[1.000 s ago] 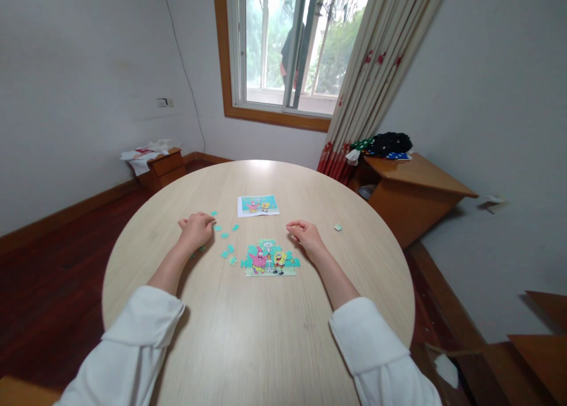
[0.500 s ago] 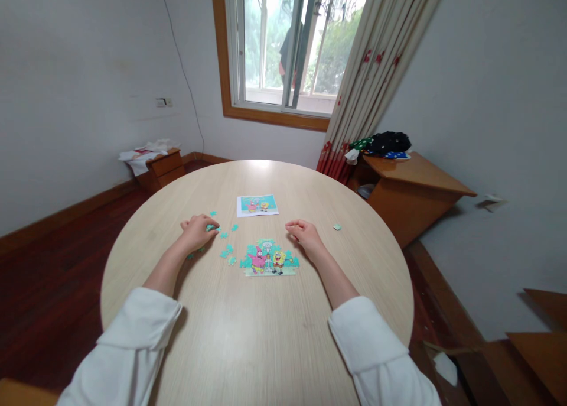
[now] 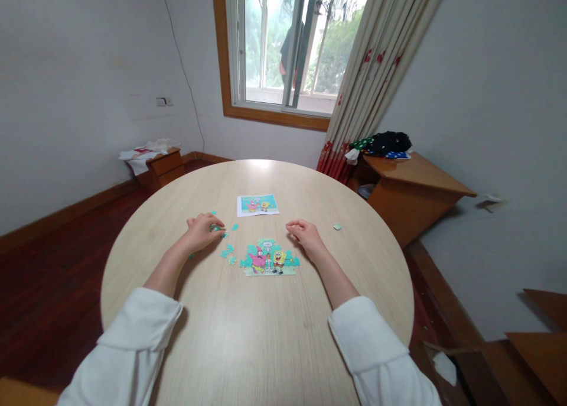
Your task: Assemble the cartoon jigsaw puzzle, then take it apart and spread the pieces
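My left hand [image 3: 205, 231] reaches over loose teal puzzle pieces [image 3: 229, 249], its thumb and fingers drawn together around a teal puzzle piece [image 3: 215, 227]. Some pieces lie partly beneath this hand. Right of them is a partly assembled jigsaw puzzle [image 3: 269, 258], with pink, grey and yellow cartoon figures on teal and an uneven upper edge. My right hand [image 3: 305, 233] rests just beyond the puzzle's upper right corner, fingers curled into a pinch. Whatever those fingertips hold, if anything, is too small to make out.
Behind the puzzle, a printed reference picture [image 3: 258, 205] lies on the round wooden table [image 3: 248, 335]. One separate piece [image 3: 337, 227] sits to the right. Beyond the table stand a cabinet with clothes [image 3: 416, 172] and a small drawer unit [image 3: 166, 169]. A person [image 3: 287, 54] shows through the window.
My left hand has shifted slightly to the right over the loose pieces, now partly covering another one. My right hand and the puzzle stay where they were.
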The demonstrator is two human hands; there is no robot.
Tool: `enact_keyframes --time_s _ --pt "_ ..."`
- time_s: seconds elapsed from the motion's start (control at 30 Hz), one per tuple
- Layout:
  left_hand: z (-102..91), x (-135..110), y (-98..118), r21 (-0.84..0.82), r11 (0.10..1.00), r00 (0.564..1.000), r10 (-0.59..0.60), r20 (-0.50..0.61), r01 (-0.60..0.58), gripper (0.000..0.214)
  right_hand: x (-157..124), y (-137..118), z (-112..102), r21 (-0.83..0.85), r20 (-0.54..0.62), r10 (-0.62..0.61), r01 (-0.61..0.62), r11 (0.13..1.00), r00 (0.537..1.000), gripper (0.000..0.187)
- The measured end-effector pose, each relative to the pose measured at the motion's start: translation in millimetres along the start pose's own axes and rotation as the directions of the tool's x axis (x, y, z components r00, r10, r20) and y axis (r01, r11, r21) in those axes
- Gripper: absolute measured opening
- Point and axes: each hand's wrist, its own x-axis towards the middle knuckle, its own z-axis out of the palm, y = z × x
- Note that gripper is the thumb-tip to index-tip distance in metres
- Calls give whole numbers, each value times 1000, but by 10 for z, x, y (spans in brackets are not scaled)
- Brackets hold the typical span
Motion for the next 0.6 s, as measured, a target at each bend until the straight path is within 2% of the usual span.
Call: enact_keyframes --time_s 0.2,0.6 --pt "-39 -14 77 49 999 994 -5 107 0 20 -2 -8 4 -5 -5 3 -3 1000 1000 27" --pt "-48 -18 98 12 1000 993 -1 116 -1 21 4 -2 3 19 -8 11 -11 1000 1000 27"
